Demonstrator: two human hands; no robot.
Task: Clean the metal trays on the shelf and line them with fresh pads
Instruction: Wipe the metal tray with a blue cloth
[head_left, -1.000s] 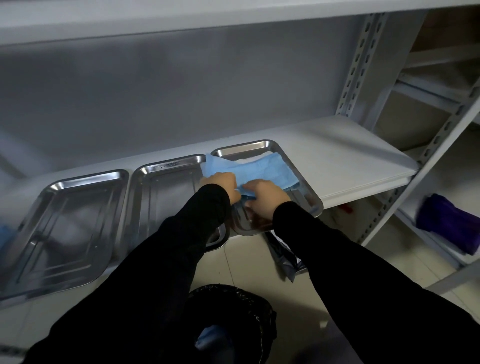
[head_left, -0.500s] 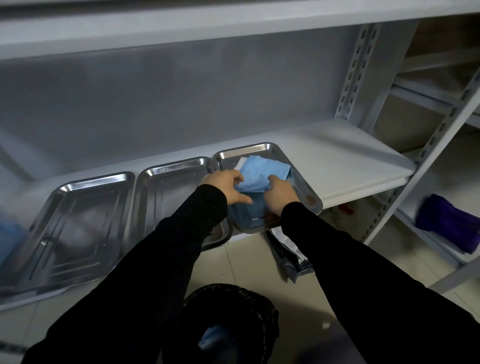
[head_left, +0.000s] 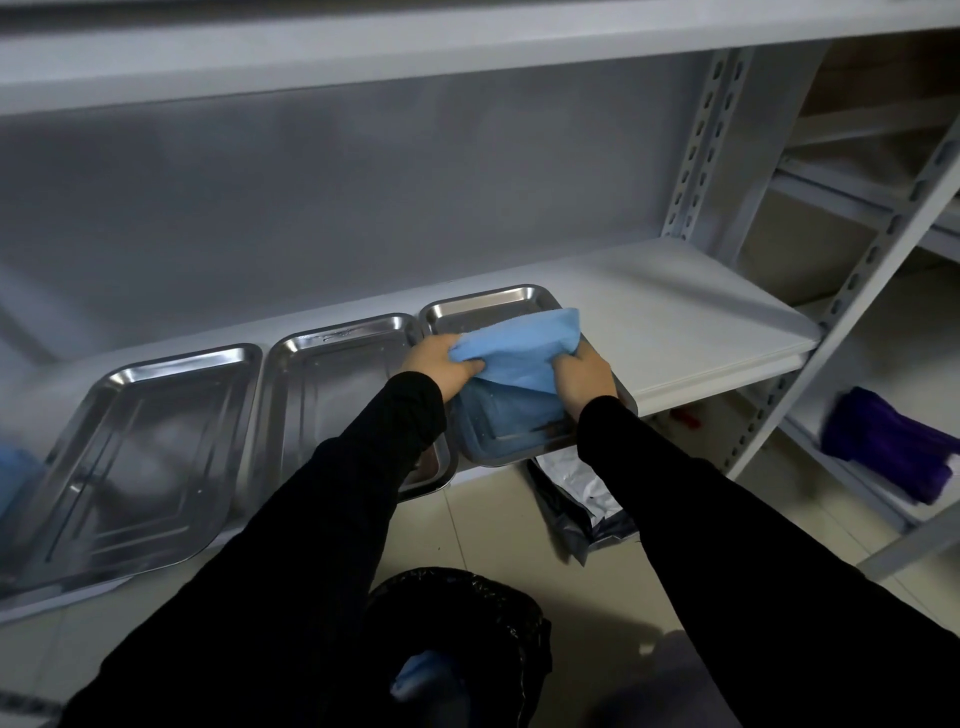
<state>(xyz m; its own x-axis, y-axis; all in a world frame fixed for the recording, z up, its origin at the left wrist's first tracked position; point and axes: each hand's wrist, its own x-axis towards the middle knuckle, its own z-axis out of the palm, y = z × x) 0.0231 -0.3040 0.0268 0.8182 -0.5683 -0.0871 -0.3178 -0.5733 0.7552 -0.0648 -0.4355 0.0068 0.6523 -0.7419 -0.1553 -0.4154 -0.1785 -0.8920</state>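
Blue pad (head_left: 519, 348) is bunched up between both hands right over the rightmost tray (head_left: 493, 306), so that's where the action is. Left hand (head_left: 441, 358) has a fist closed on the pad's left end, right hand (head_left: 582, 376) is clamped on the right end, and the sheet sags and folds between them, lifted off the tray floor. You can see its bluish reflection in the steel underneath.

Three metal trays sit in a row on the shelf (head_left: 675, 312), long sides touching or just about, each one running front to back with the near ends poking out past the shelf lip. The middle tray (head_left: 332, 364) and the left tray (head_left: 156, 441) look bare, no lining in either that I can see.

My read: the pad has to go flat along the tray's long axis, away from the person, so the hands need to spread apart and push the far edge toward the back rim. Right hand sits right by the tray's right rim, left hand by the rim shared with the middle tray, so neither has far to go.

Room-wise, plenty of open shelf to the right of that tray, none on the left. Below there's a black-lined bin (head_left: 462, 623) on the floor with something blue in it, and a silvery bag (head_left: 582, 499) lying beside it.
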